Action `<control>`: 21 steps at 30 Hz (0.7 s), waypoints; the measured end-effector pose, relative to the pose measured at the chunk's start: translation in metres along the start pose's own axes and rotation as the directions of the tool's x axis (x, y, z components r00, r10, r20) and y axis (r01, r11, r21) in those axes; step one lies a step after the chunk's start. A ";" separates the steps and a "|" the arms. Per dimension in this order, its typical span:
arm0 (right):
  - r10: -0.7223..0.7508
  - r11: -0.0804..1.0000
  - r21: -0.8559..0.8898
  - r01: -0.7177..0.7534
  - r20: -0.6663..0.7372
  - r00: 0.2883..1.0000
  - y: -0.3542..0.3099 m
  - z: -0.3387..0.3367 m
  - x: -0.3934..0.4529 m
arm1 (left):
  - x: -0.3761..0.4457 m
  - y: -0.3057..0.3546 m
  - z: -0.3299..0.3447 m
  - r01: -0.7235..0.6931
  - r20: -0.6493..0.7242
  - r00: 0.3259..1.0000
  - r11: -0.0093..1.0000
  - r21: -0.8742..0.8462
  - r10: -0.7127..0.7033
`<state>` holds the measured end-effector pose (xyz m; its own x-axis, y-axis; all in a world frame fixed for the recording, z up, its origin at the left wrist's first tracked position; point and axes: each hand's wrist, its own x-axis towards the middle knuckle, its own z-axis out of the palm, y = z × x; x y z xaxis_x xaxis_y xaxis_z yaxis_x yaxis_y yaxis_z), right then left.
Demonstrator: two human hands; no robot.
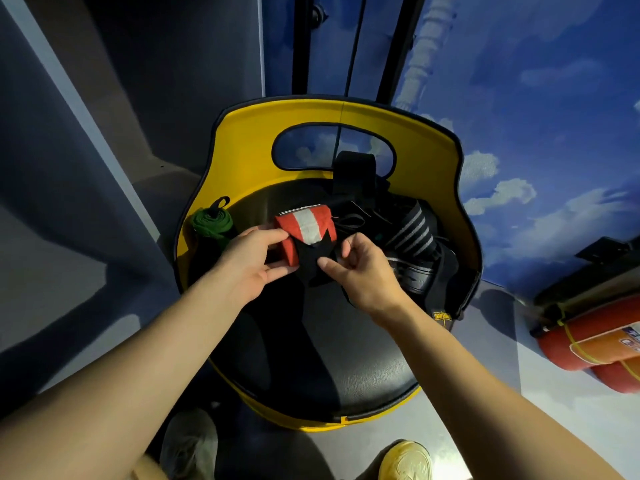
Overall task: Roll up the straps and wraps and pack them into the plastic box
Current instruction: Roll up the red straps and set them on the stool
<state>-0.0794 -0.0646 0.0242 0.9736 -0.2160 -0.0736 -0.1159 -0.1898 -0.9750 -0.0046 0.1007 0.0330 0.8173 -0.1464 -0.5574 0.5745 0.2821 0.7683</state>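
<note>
A red wrap [304, 226] with a white stripe and a black end is rolled up above the black seat of a yellow chair [242, 147]. My left hand [249, 265] grips the roll at its left end. My right hand [360, 268] pinches the wrap's black end on the right. A rolled green strap [211, 221] stands at the seat's left edge. A black wrap with grey stripes [412, 226] and several more black straps [356, 174] lie in a heap on the seat's right and back. No plastic box is in view.
The chair stands against a wall painted with blue sky and clouds [536, 98]. Red fire extinguishers [595, 344] lie on the floor at the right. My shoes [405, 460] show at the bottom, close to the chair's front edge.
</note>
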 end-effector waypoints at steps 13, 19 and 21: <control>-0.374 0.843 -0.500 0.200 -0.275 0.886 0.011 -0.002 0.003 | -0.018 0.008 0.000 0.195 0.116 0.976 0.975 -0.106 -0.183; 0.181 0.983 -0.025 -0.183 -0.069 0.981 -0.010 0.007 -0.004 | -0.019 0.012 0.003 0.132 0.116 0.985 0.991 -0.023 -0.129; 0.404 0.858 0.290 -0.423 0.125 0.906 -0.020 0.003 -0.004 | -0.018 0.010 0.004 0.053 0.120 0.991 0.996 0.070 -0.061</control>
<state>-0.0804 -0.0569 0.0431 0.8599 -0.1524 -0.4873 -0.4544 0.2068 -0.8665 -0.0136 0.1021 0.0524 0.7801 -0.2762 -0.5614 0.6188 0.2073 0.7577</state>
